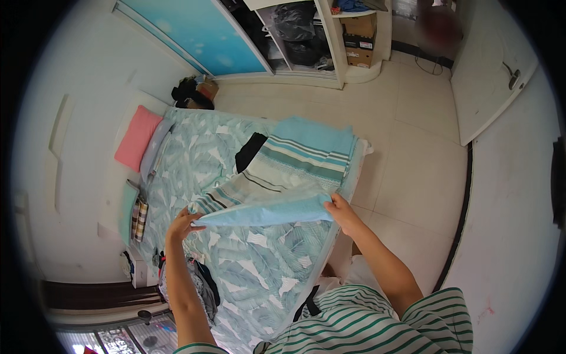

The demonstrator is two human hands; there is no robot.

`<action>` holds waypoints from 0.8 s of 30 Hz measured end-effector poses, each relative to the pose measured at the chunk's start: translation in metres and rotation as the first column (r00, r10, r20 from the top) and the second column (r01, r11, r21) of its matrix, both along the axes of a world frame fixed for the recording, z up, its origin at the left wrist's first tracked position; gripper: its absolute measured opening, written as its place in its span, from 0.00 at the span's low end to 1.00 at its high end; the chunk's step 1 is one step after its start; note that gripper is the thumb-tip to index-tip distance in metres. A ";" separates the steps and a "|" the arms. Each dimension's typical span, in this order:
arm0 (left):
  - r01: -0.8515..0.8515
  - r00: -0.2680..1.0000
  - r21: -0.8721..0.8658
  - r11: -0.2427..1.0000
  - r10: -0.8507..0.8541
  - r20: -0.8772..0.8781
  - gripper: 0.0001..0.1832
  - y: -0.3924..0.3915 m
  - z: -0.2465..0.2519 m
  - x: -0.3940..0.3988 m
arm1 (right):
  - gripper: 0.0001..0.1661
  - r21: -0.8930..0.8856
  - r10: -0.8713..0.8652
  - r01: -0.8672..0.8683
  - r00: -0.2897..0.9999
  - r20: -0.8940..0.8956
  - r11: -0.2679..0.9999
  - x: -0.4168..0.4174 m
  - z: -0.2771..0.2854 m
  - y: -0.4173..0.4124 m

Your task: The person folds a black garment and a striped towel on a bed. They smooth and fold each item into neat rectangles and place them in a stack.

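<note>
A large striped cloth (305,166) in blue, cream and green, perhaps a curtain or sheet, stretches over the near part of the bed. My left hand (182,225) pinches one corner of its near edge. At the opposite end of that edge, my right hand (342,211) grips the cloth close to the bed's side. Between my hands the edge is pulled fairly straight, its light blue side showing. The far part of the cloth rests on the leaf-patterned bedsheet (199,150). A black folded cloth (250,151) lies beside it, partly covered.
Pillows, including a pink one (138,138), lean at the headboard. A pile of clothes (194,283) lies on the bed near my left forearm. Beyond the bed are an open sliding wardrobe (300,40), stacked boxes (359,42) and an open door (491,84).
</note>
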State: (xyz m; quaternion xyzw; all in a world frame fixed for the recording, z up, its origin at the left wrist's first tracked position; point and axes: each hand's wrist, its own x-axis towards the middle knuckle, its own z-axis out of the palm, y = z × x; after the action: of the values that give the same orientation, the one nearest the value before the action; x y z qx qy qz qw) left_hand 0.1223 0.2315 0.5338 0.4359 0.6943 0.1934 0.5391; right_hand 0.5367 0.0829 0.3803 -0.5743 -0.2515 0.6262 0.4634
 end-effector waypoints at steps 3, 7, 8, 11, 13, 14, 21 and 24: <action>0.050 0.997 0.107 0.993 -0.055 0.047 0.20 0.004 0.001 -0.003 | 0.14 -0.002 -0.094 0.094 0.995 0.043 0.996 0.002 0.006 -0.004; -0.020 0.962 0.388 0.922 -0.088 0.258 0.15 0.030 0.055 0.031 | 0.15 0.317 -0.224 0.204 0.974 0.027 0.926 0.052 0.087 0.032; -0.022 0.939 0.467 0.884 -0.141 0.312 0.15 0.040 0.074 0.056 | 0.14 0.370 -0.322 0.327 0.944 -0.076 0.870 0.077 0.100 0.048; -0.044 0.826 0.710 0.703 -0.374 0.421 0.16 0.060 0.130 0.105 | 0.11 0.533 -0.460 0.441 0.882 -0.107 0.722 0.128 0.205 0.076; -0.196 0.810 0.776 0.600 -0.347 0.473 0.15 0.058 0.149 0.151 | 0.10 0.735 -0.515 0.426 0.849 -0.122 0.527 0.176 0.250 0.089; -0.267 0.797 0.797 0.541 -0.341 0.499 0.15 0.057 0.156 0.173 | 0.09 0.750 -0.525 0.477 0.826 -0.205 0.458 0.194 0.275 0.091; 0.039 0.884 0.896 0.442 -0.433 0.175 0.17 0.094 0.193 0.272 | 0.12 0.731 -0.648 0.616 0.690 -0.322 0.293 0.299 0.338 0.080; -0.114 0.757 0.911 0.397 -0.559 0.338 0.14 0.096 0.203 0.324 | 0.16 0.763 -0.649 0.590 0.694 -0.311 0.265 0.320 0.383 0.051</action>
State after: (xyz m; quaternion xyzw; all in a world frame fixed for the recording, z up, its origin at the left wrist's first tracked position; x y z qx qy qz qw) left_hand 0.4467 0.3276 0.7368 0.6612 0.2004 0.5781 0.4340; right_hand 0.8569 0.1340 0.7637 -0.3593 -0.2817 0.1821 0.8709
